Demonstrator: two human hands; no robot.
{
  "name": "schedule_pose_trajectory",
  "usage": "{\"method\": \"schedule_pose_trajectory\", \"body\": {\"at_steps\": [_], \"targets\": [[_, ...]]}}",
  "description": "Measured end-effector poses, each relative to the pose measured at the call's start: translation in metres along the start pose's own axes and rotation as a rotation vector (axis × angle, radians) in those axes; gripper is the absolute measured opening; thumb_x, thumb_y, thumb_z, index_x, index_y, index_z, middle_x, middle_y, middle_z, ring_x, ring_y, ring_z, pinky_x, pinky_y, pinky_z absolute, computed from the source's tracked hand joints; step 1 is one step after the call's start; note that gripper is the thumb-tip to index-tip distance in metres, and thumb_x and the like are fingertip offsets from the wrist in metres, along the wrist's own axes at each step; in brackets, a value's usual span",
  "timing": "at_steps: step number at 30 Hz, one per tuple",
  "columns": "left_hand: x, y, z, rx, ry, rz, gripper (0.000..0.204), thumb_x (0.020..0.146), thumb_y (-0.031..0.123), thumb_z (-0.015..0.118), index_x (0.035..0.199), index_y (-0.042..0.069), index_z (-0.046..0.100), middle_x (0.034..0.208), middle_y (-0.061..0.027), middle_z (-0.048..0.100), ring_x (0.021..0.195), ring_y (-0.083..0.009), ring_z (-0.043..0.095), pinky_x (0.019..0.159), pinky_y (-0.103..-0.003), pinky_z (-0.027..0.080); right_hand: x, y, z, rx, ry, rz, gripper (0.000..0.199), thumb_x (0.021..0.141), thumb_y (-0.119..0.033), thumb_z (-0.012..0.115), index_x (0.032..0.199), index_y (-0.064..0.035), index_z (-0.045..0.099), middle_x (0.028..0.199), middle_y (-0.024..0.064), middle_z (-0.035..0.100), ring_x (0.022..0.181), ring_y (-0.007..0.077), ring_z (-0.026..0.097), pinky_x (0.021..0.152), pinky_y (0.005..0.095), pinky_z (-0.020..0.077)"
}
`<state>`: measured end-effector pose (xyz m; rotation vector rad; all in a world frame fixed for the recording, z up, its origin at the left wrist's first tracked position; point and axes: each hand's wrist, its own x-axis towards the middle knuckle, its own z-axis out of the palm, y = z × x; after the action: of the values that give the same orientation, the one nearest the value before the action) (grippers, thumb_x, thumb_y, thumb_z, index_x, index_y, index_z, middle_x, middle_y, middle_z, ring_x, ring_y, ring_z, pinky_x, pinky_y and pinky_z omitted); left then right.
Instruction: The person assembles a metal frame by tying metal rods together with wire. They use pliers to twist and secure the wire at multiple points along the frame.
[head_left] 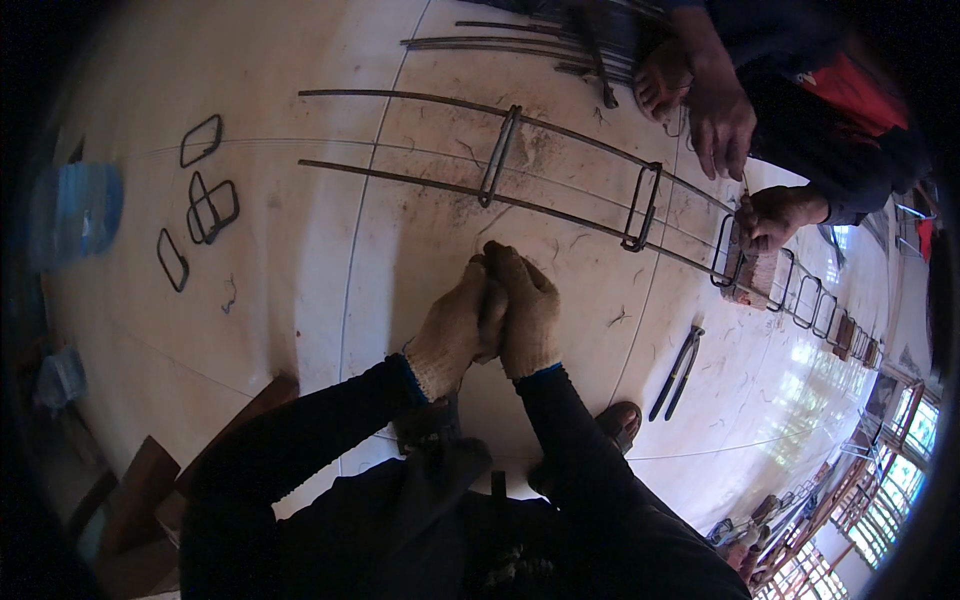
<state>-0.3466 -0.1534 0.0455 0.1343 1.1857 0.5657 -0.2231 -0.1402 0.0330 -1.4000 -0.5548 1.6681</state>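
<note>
Both gloved hands, left hand (455,330) and right hand (525,315), press together, fingers closed on each other, holding nothing visible. Beyond them the rebar cage (560,180) carries several stirrups; loose stirrups (205,215) lie unfitted far left, pliers (678,370) just right.

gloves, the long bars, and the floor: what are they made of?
Gloves: knitted fabric, likely cotton; beige, ribbed cuffs, matte. Bars: probably steel rebar; dark, thin, dull, linked by rectangular loops. Floor: looks like large glazed tiles; pale, glossy, thin joint lines, scuffed and dusty.
</note>
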Motion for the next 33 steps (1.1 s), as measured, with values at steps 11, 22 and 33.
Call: {"method": "schedule_pose_trajectory", "body": {"at_steps": [11,22,33], "targets": [[-0.009,-0.018,0.014,-0.639,-0.741,-0.059,0.046,0.111,0.060,0.040,0.091,0.021,0.056,0.070,0.0028,0.049,0.057,-0.0119,0.048,0.052,-0.029,0.039,0.008,-0.033,-0.028,-0.404,-0.183,-0.166,0.035,0.096,-0.022,0.069,0.116,0.0055,0.075,0.113,0.0156,0.076,0.102,0.0209,0.072,0.090,0.0337,0.0562],[0.038,-0.011,-0.023,-0.390,-0.238,-0.377,0.043,0.109,0.058,0.046,0.079,0.027,0.050,0.063,0.0086,0.038,0.051,-0.0090,0.034,0.050,-0.028,0.027,0.045,0.009,-0.005,-0.475,0.109,0.216,0.034,0.087,-0.021,0.077,0.105,0.0082,0.076,0.090,0.0131,0.076,0.078,0.0195,0.070,0.073,0.0331,0.0557],[0.047,-0.003,-0.025,1.031,0.726,0.896,0.039,0.098,0.040,0.072,0.120,0.008,0.067,0.106,-0.0108,0.069,0.093,-0.0295,0.068,0.079,-0.042,0.054,0.094,0.038,-0.018,-0.605,0.141,-0.180,0.032,0.093,-0.024,0.073,0.107,0.0045,0.077,0.098,0.0136,0.078,0.086,0.0221,0.071,0.081,0.0338,0.0554]]}}
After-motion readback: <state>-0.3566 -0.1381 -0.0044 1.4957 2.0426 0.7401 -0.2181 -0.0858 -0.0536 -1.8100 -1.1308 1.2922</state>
